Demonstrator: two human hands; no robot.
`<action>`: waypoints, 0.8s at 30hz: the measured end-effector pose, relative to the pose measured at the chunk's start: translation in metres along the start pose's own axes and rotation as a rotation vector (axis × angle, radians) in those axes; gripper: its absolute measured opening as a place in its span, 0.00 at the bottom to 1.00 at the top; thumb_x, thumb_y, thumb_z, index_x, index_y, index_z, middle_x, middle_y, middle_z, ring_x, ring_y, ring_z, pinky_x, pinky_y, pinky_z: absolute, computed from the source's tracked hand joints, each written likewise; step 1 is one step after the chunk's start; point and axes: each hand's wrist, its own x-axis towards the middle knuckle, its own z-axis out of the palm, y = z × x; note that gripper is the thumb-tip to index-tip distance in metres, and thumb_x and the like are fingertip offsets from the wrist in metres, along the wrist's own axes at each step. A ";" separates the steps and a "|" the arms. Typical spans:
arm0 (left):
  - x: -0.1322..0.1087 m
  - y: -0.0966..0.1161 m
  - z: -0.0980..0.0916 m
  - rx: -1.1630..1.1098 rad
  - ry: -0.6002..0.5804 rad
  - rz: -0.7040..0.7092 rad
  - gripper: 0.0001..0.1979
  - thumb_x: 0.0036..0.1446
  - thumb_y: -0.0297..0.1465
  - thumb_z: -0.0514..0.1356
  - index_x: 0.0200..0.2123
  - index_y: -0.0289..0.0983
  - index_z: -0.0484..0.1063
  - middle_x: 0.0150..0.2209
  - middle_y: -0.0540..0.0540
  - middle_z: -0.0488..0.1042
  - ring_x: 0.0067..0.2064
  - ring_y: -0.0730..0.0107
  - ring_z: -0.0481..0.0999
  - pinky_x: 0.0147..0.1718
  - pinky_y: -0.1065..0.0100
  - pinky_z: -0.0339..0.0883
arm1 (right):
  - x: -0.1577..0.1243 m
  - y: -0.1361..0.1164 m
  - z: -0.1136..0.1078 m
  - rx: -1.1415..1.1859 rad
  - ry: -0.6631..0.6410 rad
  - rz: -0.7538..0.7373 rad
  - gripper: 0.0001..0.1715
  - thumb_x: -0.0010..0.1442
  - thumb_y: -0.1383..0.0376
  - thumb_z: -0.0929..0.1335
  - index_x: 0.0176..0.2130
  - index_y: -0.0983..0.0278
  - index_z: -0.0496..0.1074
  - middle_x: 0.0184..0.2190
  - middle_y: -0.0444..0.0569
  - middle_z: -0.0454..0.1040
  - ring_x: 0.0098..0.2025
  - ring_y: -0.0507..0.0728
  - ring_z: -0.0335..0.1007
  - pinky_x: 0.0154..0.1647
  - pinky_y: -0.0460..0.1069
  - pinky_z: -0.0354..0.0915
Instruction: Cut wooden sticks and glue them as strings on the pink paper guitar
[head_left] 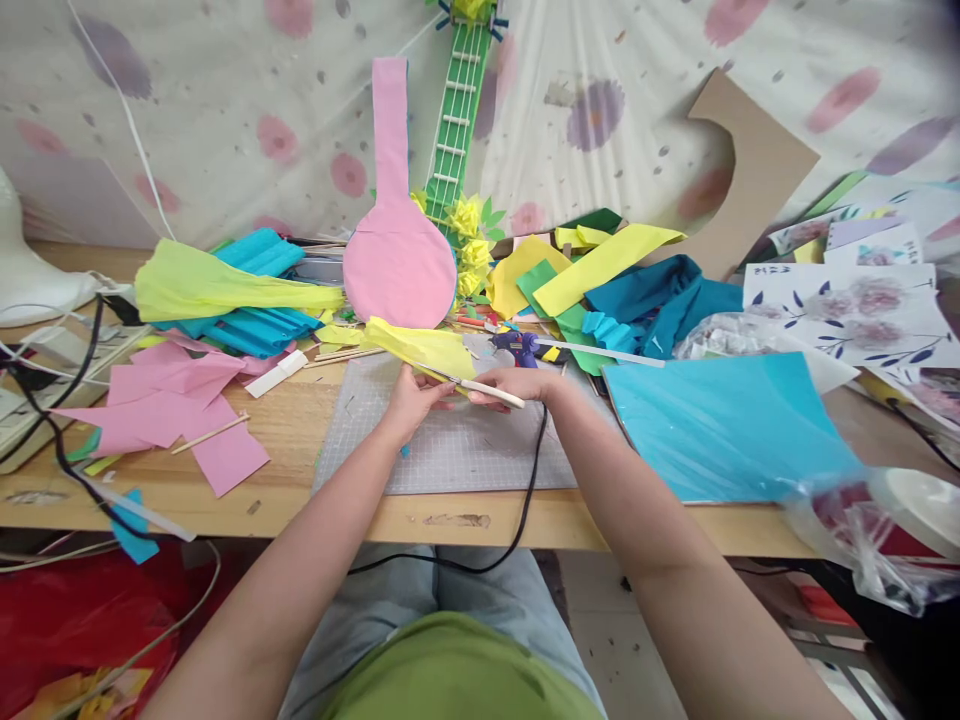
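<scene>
My left hand [417, 400] pinches the near edge of a sheet of yellow crepe paper [420, 345] above the grey cutting mat [450, 460]. White-handled scissors [491, 391] are in my right hand [517, 384], their blades pointing left at the yellow paper, near my left fingers. Some of my right fingers are hidden behind the handle. Just beyond that hand lies a dark blue glue gun [517, 345] with a long white glue stick [600, 350] sticking out to the right.
A pink banjo-shaped piece [400, 265] and a green instrument neck with strings [456, 120] lean against the curtain. Pink paper scraps [169, 400] lie left; a blue sheet [727, 425] lies right. The black cable [534, 480] hangs over the table's front edge.
</scene>
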 end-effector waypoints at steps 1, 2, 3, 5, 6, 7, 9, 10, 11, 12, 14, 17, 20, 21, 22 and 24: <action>-0.001 0.001 0.000 -0.013 0.001 -0.001 0.29 0.36 0.29 0.67 0.40 0.38 0.56 0.28 0.50 0.73 0.30 0.65 0.76 0.23 0.68 0.71 | 0.001 0.000 0.001 0.008 0.008 0.000 0.28 0.50 0.42 0.60 0.23 0.64 0.57 0.17 0.40 0.58 0.19 0.47 0.54 0.20 0.45 0.54; -0.002 0.002 0.000 -0.031 -0.002 -0.002 0.28 0.37 0.29 0.66 0.41 0.38 0.55 0.29 0.50 0.73 0.30 0.65 0.76 0.23 0.68 0.71 | 0.002 0.000 0.002 0.021 0.013 -0.006 0.28 0.50 0.42 0.60 0.23 0.64 0.57 0.17 0.40 0.58 0.19 0.47 0.54 0.20 0.45 0.54; -0.003 0.003 0.000 -0.052 -0.008 -0.006 0.27 0.39 0.31 0.66 0.41 0.38 0.55 0.30 0.49 0.74 0.30 0.65 0.76 0.23 0.68 0.71 | 0.003 0.000 0.003 0.036 0.014 -0.014 0.28 0.50 0.42 0.60 0.22 0.64 0.57 0.17 0.40 0.57 0.19 0.46 0.54 0.20 0.45 0.54; -0.004 0.007 -0.002 -0.089 -0.015 -0.039 0.22 0.44 0.34 0.62 0.40 0.39 0.55 0.30 0.48 0.74 0.30 0.64 0.77 0.23 0.67 0.71 | 0.003 0.003 0.004 0.069 0.008 -0.027 0.28 0.50 0.42 0.60 0.22 0.64 0.57 0.16 0.40 0.57 0.18 0.46 0.53 0.20 0.45 0.53; -0.005 0.009 -0.004 -0.102 -0.005 -0.064 0.19 0.47 0.36 0.60 0.40 0.39 0.55 0.29 0.48 0.74 0.30 0.64 0.77 0.24 0.66 0.71 | 0.003 0.005 0.005 0.081 0.004 -0.027 0.28 0.50 0.42 0.60 0.22 0.64 0.57 0.16 0.40 0.57 0.18 0.46 0.52 0.19 0.45 0.53; -0.005 0.010 -0.005 -0.111 0.018 -0.087 0.16 0.50 0.37 0.58 0.39 0.38 0.55 0.28 0.48 0.74 0.29 0.64 0.77 0.24 0.65 0.72 | 0.003 0.007 0.005 0.089 -0.002 -0.024 0.28 0.50 0.42 0.60 0.23 0.64 0.57 0.16 0.40 0.57 0.18 0.46 0.52 0.19 0.45 0.53; -0.005 0.010 -0.007 -0.127 0.076 -0.117 0.13 0.53 0.36 0.55 0.37 0.38 0.54 0.26 0.48 0.74 0.29 0.65 0.77 0.26 0.65 0.72 | 0.003 0.009 0.005 0.101 -0.010 -0.021 0.28 0.50 0.42 0.60 0.24 0.64 0.58 0.16 0.39 0.57 0.18 0.46 0.52 0.19 0.44 0.52; -0.005 0.010 -0.008 -0.136 0.097 -0.128 0.11 0.54 0.35 0.54 0.36 0.38 0.54 0.26 0.48 0.74 0.30 0.65 0.77 0.26 0.65 0.72 | 0.002 0.009 0.005 0.105 -0.013 -0.022 0.28 0.49 0.42 0.61 0.24 0.64 0.58 0.16 0.39 0.57 0.18 0.46 0.52 0.19 0.44 0.52; -0.004 0.010 -0.009 -0.145 0.102 -0.139 0.10 0.55 0.34 0.53 0.36 0.37 0.54 0.26 0.47 0.74 0.30 0.65 0.77 0.26 0.65 0.72 | 0.002 0.009 0.005 0.109 -0.014 -0.020 0.28 0.49 0.42 0.61 0.24 0.64 0.58 0.16 0.39 0.57 0.18 0.46 0.52 0.19 0.44 0.52; -0.004 0.011 -0.009 -0.156 0.090 -0.153 0.09 0.55 0.34 0.52 0.36 0.36 0.55 0.27 0.45 0.75 0.31 0.64 0.77 0.26 0.65 0.72 | 0.002 0.008 0.005 0.113 -0.016 -0.016 0.28 0.49 0.41 0.61 0.23 0.64 0.58 0.16 0.39 0.57 0.18 0.46 0.52 0.19 0.44 0.52; -0.004 0.012 -0.010 -0.181 0.042 -0.185 0.07 0.56 0.32 0.51 0.36 0.35 0.57 0.28 0.42 0.75 0.32 0.63 0.77 0.25 0.66 0.71 | 0.002 0.007 0.004 0.112 -0.019 -0.007 0.29 0.49 0.41 0.60 0.23 0.64 0.57 0.15 0.39 0.57 0.18 0.46 0.52 0.19 0.45 0.52; -0.005 0.013 -0.012 -0.204 -0.007 -0.219 0.06 0.56 0.30 0.50 0.36 0.33 0.60 0.30 0.39 0.75 0.33 0.63 0.77 0.25 0.68 0.71 | 0.001 0.005 0.003 0.089 -0.028 -0.009 0.29 0.49 0.41 0.60 0.23 0.65 0.57 0.15 0.39 0.57 0.18 0.46 0.53 0.19 0.45 0.54; -0.005 0.013 -0.015 -0.190 -0.041 -0.236 0.07 0.55 0.31 0.52 0.37 0.34 0.62 0.31 0.40 0.76 0.32 0.65 0.77 0.23 0.70 0.70 | 0.000 0.005 0.000 0.072 -0.039 -0.015 0.28 0.50 0.42 0.60 0.24 0.65 0.57 0.15 0.38 0.58 0.18 0.46 0.54 0.20 0.44 0.54; -0.005 0.012 -0.016 -0.180 -0.046 -0.233 0.08 0.54 0.31 0.53 0.37 0.34 0.63 0.31 0.41 0.75 0.31 0.66 0.77 0.22 0.71 0.69 | -0.001 0.005 -0.001 0.067 -0.041 -0.017 0.28 0.50 0.42 0.60 0.24 0.65 0.57 0.15 0.38 0.58 0.18 0.46 0.54 0.20 0.44 0.54; -0.004 0.011 -0.016 -0.166 -0.036 -0.224 0.08 0.53 0.31 0.54 0.36 0.34 0.63 0.31 0.43 0.75 0.30 0.68 0.76 0.20 0.73 0.68 | -0.002 0.004 -0.001 0.063 -0.043 -0.021 0.28 0.50 0.42 0.60 0.24 0.65 0.57 0.15 0.38 0.58 0.18 0.46 0.54 0.20 0.44 0.54; -0.003 0.009 -0.016 -0.135 0.033 -0.194 0.07 0.50 0.31 0.57 0.33 0.35 0.64 0.29 0.46 0.74 0.26 0.74 0.74 0.15 0.79 0.62 | -0.003 0.003 -0.002 0.053 -0.054 -0.025 0.28 0.51 0.42 0.59 0.23 0.65 0.57 0.15 0.39 0.58 0.18 0.46 0.54 0.21 0.45 0.54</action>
